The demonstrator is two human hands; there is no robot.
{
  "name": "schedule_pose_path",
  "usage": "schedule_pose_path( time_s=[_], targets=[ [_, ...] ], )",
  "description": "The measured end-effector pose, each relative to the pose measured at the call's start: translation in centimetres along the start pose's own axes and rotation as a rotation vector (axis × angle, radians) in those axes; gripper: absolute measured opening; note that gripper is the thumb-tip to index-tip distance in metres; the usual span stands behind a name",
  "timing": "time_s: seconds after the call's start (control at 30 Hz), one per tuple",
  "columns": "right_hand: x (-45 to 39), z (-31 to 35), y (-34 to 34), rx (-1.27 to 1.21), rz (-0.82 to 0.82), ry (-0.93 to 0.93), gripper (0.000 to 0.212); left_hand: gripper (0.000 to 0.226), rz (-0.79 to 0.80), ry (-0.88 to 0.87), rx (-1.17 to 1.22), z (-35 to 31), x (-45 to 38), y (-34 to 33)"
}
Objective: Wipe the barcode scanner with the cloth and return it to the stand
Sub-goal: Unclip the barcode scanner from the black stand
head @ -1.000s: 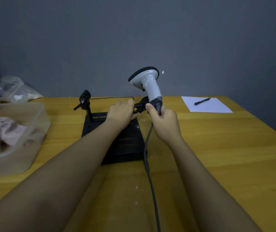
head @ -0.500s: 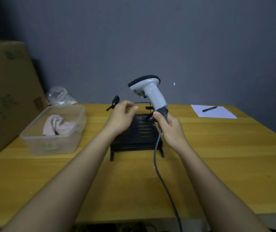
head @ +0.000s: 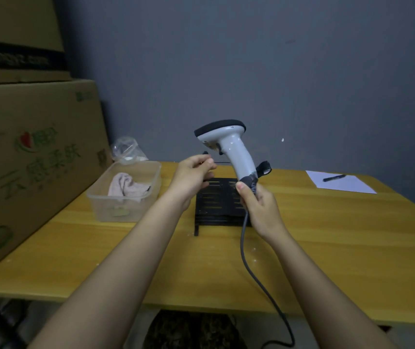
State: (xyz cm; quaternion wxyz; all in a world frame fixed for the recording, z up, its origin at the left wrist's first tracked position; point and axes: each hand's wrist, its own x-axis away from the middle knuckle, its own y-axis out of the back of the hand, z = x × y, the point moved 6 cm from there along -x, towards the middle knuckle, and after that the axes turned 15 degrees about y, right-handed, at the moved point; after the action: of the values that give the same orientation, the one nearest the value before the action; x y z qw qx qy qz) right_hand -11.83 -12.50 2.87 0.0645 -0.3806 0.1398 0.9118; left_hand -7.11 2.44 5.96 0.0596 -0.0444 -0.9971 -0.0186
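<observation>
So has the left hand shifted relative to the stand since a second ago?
Yes. The left hand has lifted off the stand and drifted toward the plastic container.

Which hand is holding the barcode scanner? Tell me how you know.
The right hand. It is wrapped around the dark base of the barcode scanner handle, holding it upright above the stand. The left hand hovers beside it, holding nothing.

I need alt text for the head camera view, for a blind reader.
The right hand holds a white barcode scanner upright above a black stand; the empty left hand hovers beside it. A pink cloth lies in a clear tub.
</observation>
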Motion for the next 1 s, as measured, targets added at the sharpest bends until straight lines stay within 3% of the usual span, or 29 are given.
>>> schedule_pose_path(
  time_s=[0.77,1.0],
  targets=[
    [-0.5,-3.1,-5.3,0.173,0.330,-0.073,0.034,0.045,-0.044,0.093,0.035,3.2,-1.5,2.6],
    [-0.5,-2.2,-4.9,0.083,0.194,-0.037,0.039,0.041,0.040,0.131,0.099,3.6,-1.5,3.3]
  ],
)
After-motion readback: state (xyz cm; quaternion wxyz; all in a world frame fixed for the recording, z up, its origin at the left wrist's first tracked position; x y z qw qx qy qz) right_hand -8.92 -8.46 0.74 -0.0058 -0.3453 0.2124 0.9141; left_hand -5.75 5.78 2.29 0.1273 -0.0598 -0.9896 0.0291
